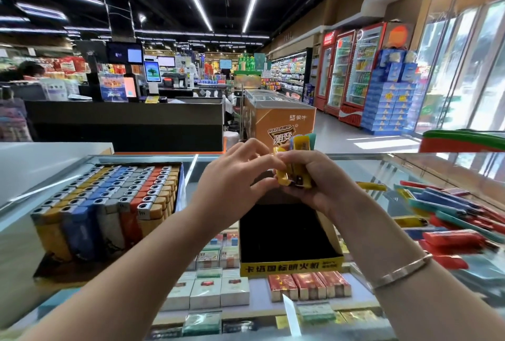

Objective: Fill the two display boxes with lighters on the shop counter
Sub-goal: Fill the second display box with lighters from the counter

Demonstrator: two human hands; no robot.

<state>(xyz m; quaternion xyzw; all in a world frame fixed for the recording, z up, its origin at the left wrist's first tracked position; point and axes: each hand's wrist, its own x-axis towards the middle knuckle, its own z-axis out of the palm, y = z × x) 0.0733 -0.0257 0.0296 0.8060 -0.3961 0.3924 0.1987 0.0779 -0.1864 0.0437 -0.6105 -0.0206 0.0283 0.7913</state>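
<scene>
Both hands (273, 176) grip a lighter bunch (293, 168) – above the empty box (289, 267)

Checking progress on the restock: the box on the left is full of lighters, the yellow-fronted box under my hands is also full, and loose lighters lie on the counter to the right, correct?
Not quite. The head view shows the yellow-fronted box empty, its black inside bare. The left box is full, and loose lighters do lie on the right.

The empty display box (289, 234) has its far wall hidden behind both hands. Right of that box, the loose lighters (448, 220) smear with blur and run off the frame's right edge. Left of it, the filled display box (109, 204) shows unreadable print.
</scene>
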